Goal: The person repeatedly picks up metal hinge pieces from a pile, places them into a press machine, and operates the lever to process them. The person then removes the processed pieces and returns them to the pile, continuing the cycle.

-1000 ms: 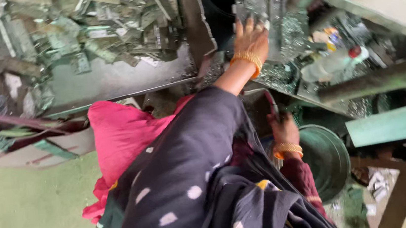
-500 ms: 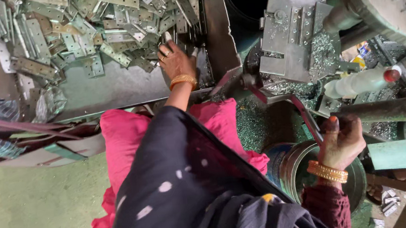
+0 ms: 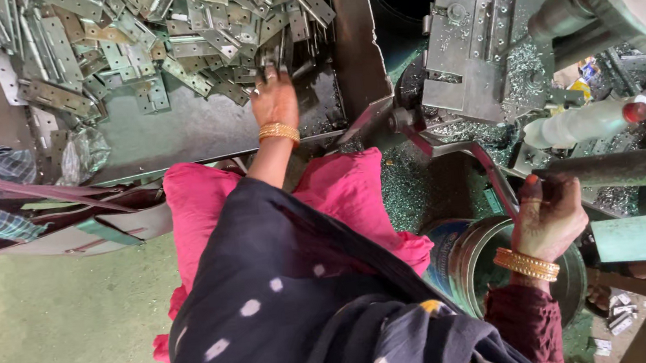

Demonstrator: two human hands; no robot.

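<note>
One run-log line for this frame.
left hand: reaching into metal plates | right hand: gripping lever handle | metal tin: below lever

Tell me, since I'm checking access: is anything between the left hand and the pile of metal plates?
Nothing visible. The left hand already reaches the near edge of the plates on the tray, fingers among them. The right hand grips a lever apart from them.
</note>
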